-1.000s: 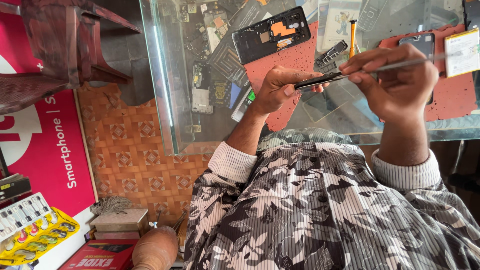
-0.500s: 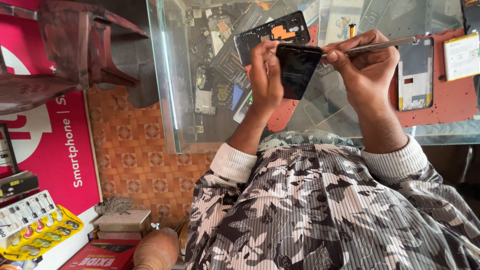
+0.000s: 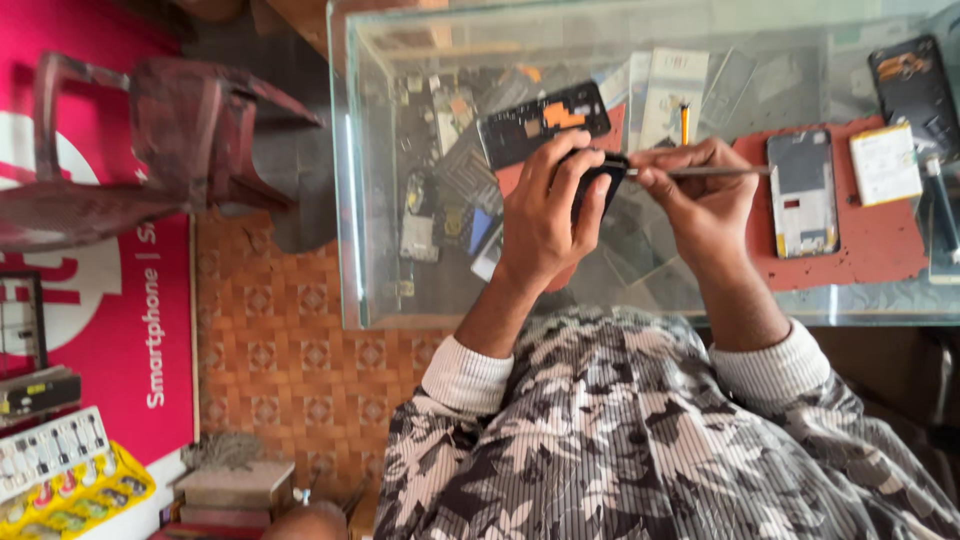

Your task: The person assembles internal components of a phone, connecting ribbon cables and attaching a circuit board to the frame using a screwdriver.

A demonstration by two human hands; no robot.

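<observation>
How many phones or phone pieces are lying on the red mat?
3, maybe more hidden in the glass case below: a black frame at the mat's left end beyond the left hand, a silver frame mid-mat, and a black back far right.

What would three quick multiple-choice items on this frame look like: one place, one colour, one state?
1. Where does the phone frame with the orange patch lie?
A. on the floor
B. on the glass counter
C. on the chair

2. What colour is the mat?
A. red
B. green
C. white

3. What is the left hand doing?
A. resting flat
B. pointing
C. gripping a dark phone part

Answers: 1 B, it sits on the glass top; 2 A, the mat under the parts is red; 3 C, fingers wrap it while the right hand holds a thin metal tool to it.
</observation>
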